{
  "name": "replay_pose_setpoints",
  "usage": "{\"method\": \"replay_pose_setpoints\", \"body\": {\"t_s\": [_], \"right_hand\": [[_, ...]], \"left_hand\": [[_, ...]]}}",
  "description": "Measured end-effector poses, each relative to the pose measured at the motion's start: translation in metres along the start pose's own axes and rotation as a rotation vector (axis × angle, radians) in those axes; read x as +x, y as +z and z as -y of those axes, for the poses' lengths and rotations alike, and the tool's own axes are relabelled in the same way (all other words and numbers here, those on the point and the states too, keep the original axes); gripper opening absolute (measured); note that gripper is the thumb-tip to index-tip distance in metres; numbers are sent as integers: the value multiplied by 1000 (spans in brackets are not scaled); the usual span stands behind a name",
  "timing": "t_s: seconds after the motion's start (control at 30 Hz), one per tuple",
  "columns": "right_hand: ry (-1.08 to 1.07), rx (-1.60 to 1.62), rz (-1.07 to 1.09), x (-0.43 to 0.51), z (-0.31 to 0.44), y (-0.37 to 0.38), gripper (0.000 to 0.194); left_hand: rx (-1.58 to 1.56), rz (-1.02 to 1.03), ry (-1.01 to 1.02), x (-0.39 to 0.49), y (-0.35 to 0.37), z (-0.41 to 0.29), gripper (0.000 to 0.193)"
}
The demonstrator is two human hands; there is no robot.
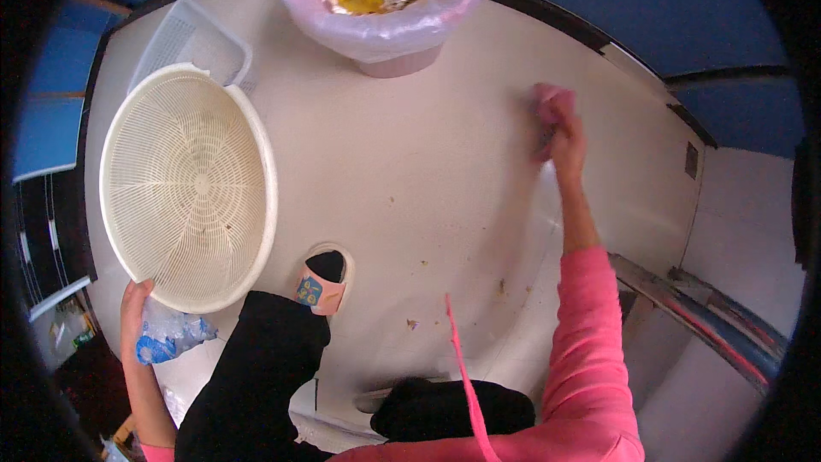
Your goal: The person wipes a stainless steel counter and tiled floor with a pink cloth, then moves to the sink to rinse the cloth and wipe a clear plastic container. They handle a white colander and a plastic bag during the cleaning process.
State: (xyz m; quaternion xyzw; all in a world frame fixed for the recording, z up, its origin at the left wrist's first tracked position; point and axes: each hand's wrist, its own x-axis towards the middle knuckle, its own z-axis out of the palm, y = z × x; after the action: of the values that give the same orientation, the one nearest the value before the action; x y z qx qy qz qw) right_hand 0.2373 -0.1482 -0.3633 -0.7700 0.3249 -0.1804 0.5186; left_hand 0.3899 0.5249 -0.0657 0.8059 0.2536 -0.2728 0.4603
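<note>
My left hand (133, 309) grips the lower rim of a large cream plastic colander basket (202, 183), tipped so that its inside faces me. A few brown crumbs cling inside it. A crumpled clear plastic bag with blue print (172, 333) hangs by the same hand; whether the fingers also hold it is hard to tell. Stretched out over the floor to the right, my right hand (568, 144) is closed on a bunched pink cloth (553, 106). Hand and cloth are blurred. Small food scraps (412, 324) lie scattered across the pale floor (385, 154).
A lined waste bin (391, 38) holding yellow and pale refuse stands at the far side. Behind the colander leans a translucent plastic basket (211, 45). Blue cabinets (641, 6) border the floor. My slippered foot (324, 279) is near the colander; metal rails (699, 327) stand at right.
</note>
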Motion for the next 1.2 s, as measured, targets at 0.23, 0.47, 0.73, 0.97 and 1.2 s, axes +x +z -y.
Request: {"method": "replay_pose_setpoints", "body": {"t_s": [0.23, 0.47, 0.73, 0.97, 1.2], "right_hand": [[-427, -492, -184, 27, 18, 129, 33], [-687, -181, 453, -48, 54, 218, 32], [-335, 160, 1174, -89, 51, 67, 30], [-469, 121, 618, -2, 82, 192, 35], [-747, -183, 799, -4, 55, 226, 28]], "left_hand": [[45, -64, -63, -4, -1, 0, 54], [26, -70, -64, 2, -8, 9, 58], [-82, -176, -8, 0, -5, 13, 58], [-190, -289, -64, -8, -10, 18, 58], [-270, -266, -98, 0, -13, 23, 60]]}}
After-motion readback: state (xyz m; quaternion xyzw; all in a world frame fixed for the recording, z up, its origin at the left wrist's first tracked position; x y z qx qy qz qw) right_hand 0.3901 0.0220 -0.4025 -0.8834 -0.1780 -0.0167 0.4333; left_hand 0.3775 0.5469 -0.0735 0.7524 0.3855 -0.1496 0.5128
